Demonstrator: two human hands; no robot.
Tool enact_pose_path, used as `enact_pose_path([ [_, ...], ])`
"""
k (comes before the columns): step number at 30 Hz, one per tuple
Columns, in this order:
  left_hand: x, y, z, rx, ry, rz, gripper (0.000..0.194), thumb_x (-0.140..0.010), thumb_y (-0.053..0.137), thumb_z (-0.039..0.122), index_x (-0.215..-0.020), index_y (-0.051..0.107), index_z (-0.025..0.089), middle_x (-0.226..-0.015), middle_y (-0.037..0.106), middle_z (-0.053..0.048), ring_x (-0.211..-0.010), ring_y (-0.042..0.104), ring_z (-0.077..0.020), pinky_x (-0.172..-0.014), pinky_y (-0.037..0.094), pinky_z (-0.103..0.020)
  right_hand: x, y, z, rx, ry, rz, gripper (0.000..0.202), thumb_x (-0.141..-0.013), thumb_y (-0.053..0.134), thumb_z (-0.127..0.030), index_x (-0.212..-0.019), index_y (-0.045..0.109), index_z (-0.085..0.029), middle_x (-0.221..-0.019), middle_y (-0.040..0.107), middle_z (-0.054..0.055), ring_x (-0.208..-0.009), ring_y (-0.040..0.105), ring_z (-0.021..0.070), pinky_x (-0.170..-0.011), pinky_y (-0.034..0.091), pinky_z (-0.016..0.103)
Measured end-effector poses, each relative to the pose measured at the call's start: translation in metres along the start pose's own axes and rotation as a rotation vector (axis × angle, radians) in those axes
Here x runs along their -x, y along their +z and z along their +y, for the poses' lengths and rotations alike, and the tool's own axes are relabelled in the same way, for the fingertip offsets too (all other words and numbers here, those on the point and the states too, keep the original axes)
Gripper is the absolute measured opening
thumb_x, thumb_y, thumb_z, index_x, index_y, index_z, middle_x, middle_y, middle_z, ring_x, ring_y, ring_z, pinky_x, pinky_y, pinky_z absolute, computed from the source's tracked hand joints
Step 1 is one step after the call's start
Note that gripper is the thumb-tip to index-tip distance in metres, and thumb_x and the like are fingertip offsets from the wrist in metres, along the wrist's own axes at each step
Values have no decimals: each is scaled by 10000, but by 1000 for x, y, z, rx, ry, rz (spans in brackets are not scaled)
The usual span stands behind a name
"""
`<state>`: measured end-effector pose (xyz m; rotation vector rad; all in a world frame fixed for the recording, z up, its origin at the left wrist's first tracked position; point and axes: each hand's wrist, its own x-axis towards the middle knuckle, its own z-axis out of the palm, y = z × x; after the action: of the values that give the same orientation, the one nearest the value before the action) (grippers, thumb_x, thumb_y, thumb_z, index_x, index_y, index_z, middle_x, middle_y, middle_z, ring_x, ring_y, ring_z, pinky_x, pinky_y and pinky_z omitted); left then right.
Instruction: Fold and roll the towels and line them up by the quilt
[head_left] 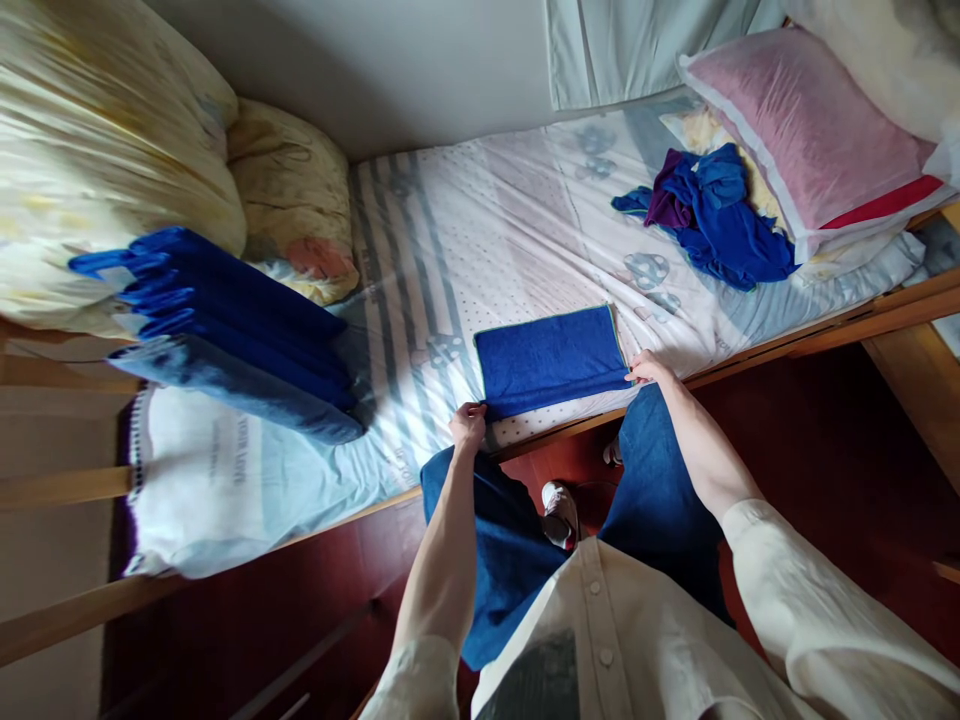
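Note:
A blue towel (551, 355) lies folded into a flat rectangle on the bed, its long side along the bed's front edge. My left hand (469, 424) pinches its near left corner. At the near right corner, my right hand (651, 367) grips the cloth between thumb and fingers. Off to the left stands a row of folded blue towels (232, 300), with a paler blue folded cloth (240, 385) on its near side. Toward the right lies a crumpled heap of blue cloths (731, 225) with a purple cloth (670, 190) among them.
The bed sheet (517, 220) is patterned with stripes and dots. A pink pillow (817, 120) rests at the right. Large yellowish bedding (112, 130) and a smaller pillow (292, 190) fill the left end. A wooden rail (810, 335) runs along the bed's front, above a dark red floor (787, 430).

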<state>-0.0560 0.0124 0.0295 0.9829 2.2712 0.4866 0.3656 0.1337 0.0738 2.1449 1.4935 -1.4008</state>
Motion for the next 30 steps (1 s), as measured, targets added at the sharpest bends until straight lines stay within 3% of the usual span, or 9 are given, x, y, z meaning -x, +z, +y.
enact_pose_path([
  [5, 7, -4, 7, 25, -18, -23, 127, -834, 680, 318, -864, 726, 204, -817, 775, -66, -882, 743, -245, -842, 573, -342, 0, -3, -4, 42, 22, -13, 324, -698, 940, -195, -565, 648, -158, -534, 651, 6, -517, 605, 104, -498, 453, 181],
  [14, 7, -5, 10, -29, -24, -34, 115, -823, 695, 273, -902, 726, 196, -905, 794, -84, -948, 756, -255, -904, 575, -360, 1, -1, -3, 92, 2, -25, 303, -648, 967, -254, -625, 680, -161, -550, 662, -10, -529, 621, 103, -507, 462, 170],
  [19, 5, -4, 10, -68, -19, -58, 114, -839, 691, 261, -935, 705, 202, -935, 789, -80, -956, 750, -241, -936, 574, -355, 3, 0, -5, 168, -53, 0, 251, -707, 910, -221, -639, 673, -170, -610, 689, 0, -604, 663, 134, -599, 520, 209],
  [21, 8, -3, 8, -92, 57, -37, 151, -845, 673, 243, -987, 700, 200, -977, 781, -87, -981, 744, -239, -972, 571, -366, 6, 1, -6, 214, -106, 60, 222, -700, 903, -192, -678, 683, -179, -727, 731, 27, -746, 709, 175, -690, 544, 234],
  [25, 27, -2, -1, -155, 380, 87, 346, -846, 625, 202, -1186, 688, 178, -1305, 695, -181, -1261, 654, -310, -1136, 495, -469, 18, 7, -8, 297, -258, 235, 285, -681, 867, -91, -900, 720, -198, -1090, 743, 81, -1070, 691, 243, -887, 535, 281],
  [28, 44, 3, -7, -179, 564, 59, 447, -865, 601, 207, -1309, 653, 194, -1479, 609, -176, -1431, 534, -322, -1215, 427, -503, 27, 13, -7, 337, -509, 339, 274, -746, 784, -61, -972, 720, -201, -1143, 706, 83, -1041, 682, 225, -905, 527, 302],
  [30, 50, 6, -10, -217, 632, -28, 502, -869, 600, 212, -1369, 626, 193, -1535, 578, -166, -1482, 486, -319, -1242, 396, -511, 29, 16, -6, 357, -677, 294, 204, -777, 776, -96, -944, 728, -202, -1080, 699, 60, -962, 687, 200, -884, 526, 293],
])
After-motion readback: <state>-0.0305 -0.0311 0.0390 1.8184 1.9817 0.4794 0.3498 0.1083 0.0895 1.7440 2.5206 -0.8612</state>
